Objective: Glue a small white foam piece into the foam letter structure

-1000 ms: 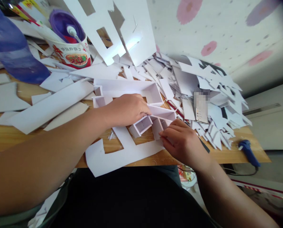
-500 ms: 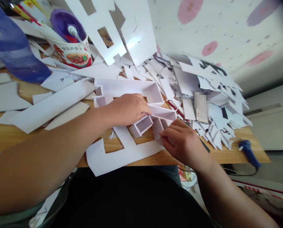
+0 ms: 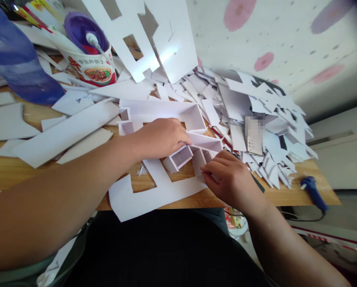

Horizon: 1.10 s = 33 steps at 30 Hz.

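Note:
A white foam-board model [image 3: 163,109] with low upright walls and a flat cut-out base [image 3: 166,191] lies at the table's front edge. My left hand [image 3: 166,137] reaches over its middle, closed, with fingertips pinching a wall beside a small box-shaped compartment [image 3: 180,158]. At the model's right side, my right hand [image 3: 227,173] is closed, thumb and fingers gripping a short upright wall panel [image 3: 198,161]. Parts of the walls are hidden behind both hands.
White board offcuts [image 3: 208,91] heap along the wall, with a phone [image 3: 254,135] on them. At the left stand a noodle tub [image 3: 91,69] and a blue bottle [image 3: 16,56]. A blue glue gun-like tool [image 3: 314,193] lies at the right edge. Tall cut-out boards [image 3: 175,44] lean behind.

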Available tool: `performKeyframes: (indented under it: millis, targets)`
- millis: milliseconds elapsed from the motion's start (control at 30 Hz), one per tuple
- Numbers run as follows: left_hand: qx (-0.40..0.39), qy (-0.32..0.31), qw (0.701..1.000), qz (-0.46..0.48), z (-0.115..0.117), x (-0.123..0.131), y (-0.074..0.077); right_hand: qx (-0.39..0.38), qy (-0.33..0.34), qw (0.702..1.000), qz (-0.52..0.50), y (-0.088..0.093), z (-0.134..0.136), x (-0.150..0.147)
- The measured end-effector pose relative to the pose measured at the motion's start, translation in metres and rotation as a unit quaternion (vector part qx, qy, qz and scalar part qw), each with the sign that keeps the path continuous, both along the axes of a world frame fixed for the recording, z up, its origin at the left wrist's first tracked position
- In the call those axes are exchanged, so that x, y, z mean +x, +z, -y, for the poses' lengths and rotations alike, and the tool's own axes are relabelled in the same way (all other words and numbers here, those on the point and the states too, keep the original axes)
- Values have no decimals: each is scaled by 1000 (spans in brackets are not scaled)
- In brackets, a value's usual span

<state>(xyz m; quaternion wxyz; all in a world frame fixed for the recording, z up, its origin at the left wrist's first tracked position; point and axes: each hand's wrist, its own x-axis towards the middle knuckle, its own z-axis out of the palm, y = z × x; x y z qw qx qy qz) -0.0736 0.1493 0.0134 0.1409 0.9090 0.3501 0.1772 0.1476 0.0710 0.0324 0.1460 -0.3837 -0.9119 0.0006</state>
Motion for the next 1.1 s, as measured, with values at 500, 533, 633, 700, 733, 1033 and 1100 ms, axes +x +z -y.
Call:
performKeyframes:
  millis: [500,533,633,700,733,1033,1100]
  targets:
    - [5,-5,1000,4,0,1,-1,-1,-1,1000,-7,0,0,-1]
    - [6,-6,1000,4,0,0,-1,-1,-1,1000,-3,0,0,-1]
    - [3,-8,1000,4,0,0,0,1,-4,1000,9,1,1,-1]
    - [-5,-8,1000,1,1,1,2,-4,-7,1000,12,1,1,-1]
    - [-9,-7,1000,0,1,1,2,-9,-9,1000,12,1,1,-1]
    - [-12,-16,1000,2,1,-1,1,56,8,993,-105,8,5,23]
    - [-11,-19,1000,0,0,-2,1,85,-20,982,-169,6,8,33]
